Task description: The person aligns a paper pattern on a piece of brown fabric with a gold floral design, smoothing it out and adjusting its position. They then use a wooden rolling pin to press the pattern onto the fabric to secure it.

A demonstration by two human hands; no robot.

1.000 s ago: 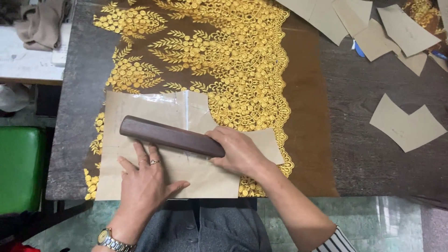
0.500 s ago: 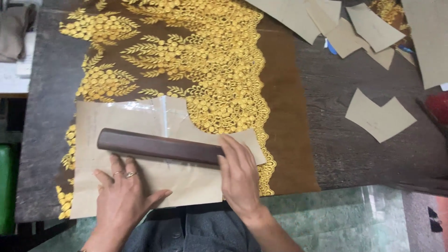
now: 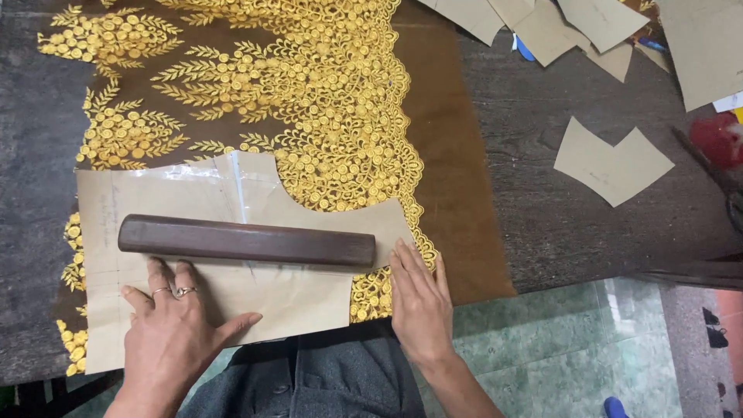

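A dark wooden table (image 3: 588, 224) fills most of the view from above. Across its left and middle lies a brown sheer fabric (image 3: 457, 193) thick with golden floral embroidery (image 3: 309, 93). On the fabric's near part rests a large tan paper pattern (image 3: 255, 298) with a curved cut-out along its top edge and strips of clear tape. A long dark wooden block (image 3: 248, 241) lies flat across the pattern, weighing it down.

The left hand (image 3: 174, 333) is spread flat, palm down, on the pattern just below the block, with rings on two fingers. The right hand (image 3: 420, 302) lies flat with fingers together, its fingertips at the pattern's right tip beside the block's end, resting on embroidery. Neither hand grips anything.

Farther right, a small notched paper piece (image 3: 613, 161) sits alone on bare table. More tan paper pieces (image 3: 557, 27) overlap at the top right. A red object (image 3: 718, 139), possibly a tool, is blurred at the right edge.
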